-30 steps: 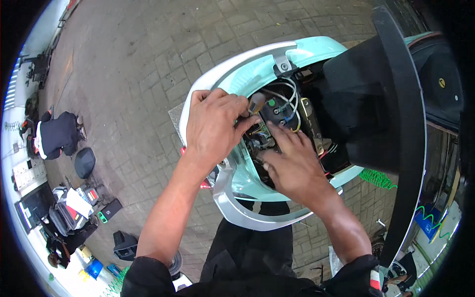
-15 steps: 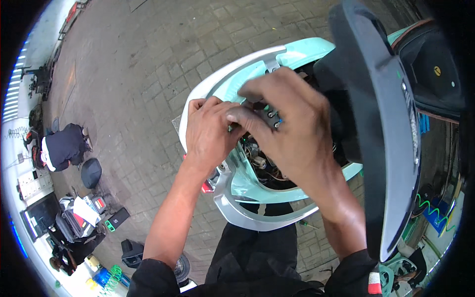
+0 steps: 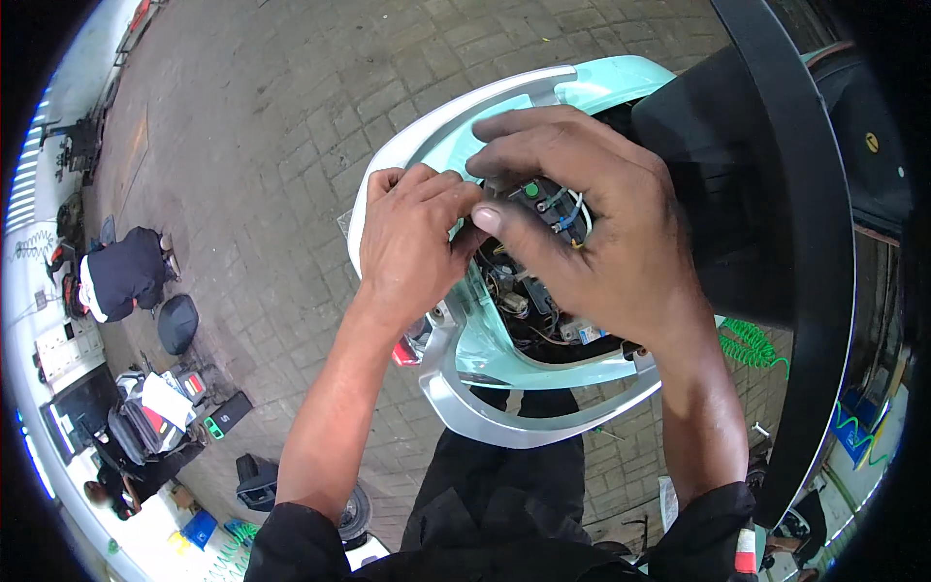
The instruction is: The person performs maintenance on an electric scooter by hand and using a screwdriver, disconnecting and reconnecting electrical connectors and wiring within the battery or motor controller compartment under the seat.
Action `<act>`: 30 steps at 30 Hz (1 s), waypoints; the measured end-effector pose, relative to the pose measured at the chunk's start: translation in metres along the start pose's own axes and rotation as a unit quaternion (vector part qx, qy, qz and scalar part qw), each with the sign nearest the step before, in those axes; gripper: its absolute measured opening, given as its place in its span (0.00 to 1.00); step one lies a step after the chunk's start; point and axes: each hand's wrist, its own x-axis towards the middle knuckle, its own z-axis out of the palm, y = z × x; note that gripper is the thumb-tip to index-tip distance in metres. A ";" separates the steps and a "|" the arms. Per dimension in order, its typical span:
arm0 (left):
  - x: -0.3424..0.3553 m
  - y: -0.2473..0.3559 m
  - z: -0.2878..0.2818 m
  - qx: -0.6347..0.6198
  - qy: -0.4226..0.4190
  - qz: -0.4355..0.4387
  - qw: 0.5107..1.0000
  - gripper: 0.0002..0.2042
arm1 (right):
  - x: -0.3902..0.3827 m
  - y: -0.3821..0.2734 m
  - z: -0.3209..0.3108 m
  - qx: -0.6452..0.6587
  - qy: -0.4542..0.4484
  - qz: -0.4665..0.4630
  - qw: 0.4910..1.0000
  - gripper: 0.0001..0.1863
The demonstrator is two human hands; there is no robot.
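Note:
Below me is the mint-green rear body (image 3: 616, 73) of a scooter, its engine bay uncovered. My left hand (image 3: 412, 233) is closed at the bay's left edge, thumb and fingers pinched together. Whatever lies in that pinch is hidden. Above the bay, my right hand (image 3: 606, 233) is curved, its thumb apart from the fingers and its thumb tip beside my left fingers. Behind it shows a black electrical part (image 3: 533, 194) with a green spot and blue and white wires. Lower in the bay are wiring and connectors (image 3: 514, 306), partly covered by my hands.
The raised dark seat (image 3: 810, 194) stands at the right. A silver grab rail (image 3: 485, 427) curves around the near side. A green coiled hose (image 3: 752, 344) hangs beyond my right forearm. At left, a crouching person (image 3: 126, 274) is near a dark seat-shaped piece (image 3: 178, 324) on paving.
My right hand has drawn slightly right, its fingers spreading from the thumb and exposing more of the wired black part. The raised seat sits farther right in view. My left hand keeps its pinch.

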 end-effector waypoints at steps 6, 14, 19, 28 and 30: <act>-0.001 -0.001 0.005 -0.016 0.029 -0.004 0.999 0.07 | 0.003 -0.005 0.000 -0.014 -0.003 -0.005 1.000 0.13; -0.003 -0.003 0.008 -0.032 0.044 -0.003 0.999 0.08 | -0.007 0.021 0.012 -0.013 0.035 -0.070 0.997 0.11; -0.001 -0.001 0.008 -0.039 0.053 -0.016 0.998 0.08 | -0.012 0.026 0.021 -0.010 0.071 -0.063 0.995 0.11; -0.002 0.000 0.009 -0.030 0.050 -0.026 0.998 0.09 | 0.005 0.013 0.003 0.018 -0.033 -0.092 0.995 0.11; -0.002 0.000 0.009 -0.029 0.048 -0.027 0.998 0.10 | 0.005 0.015 0.002 0.019 -0.047 -0.101 0.994 0.11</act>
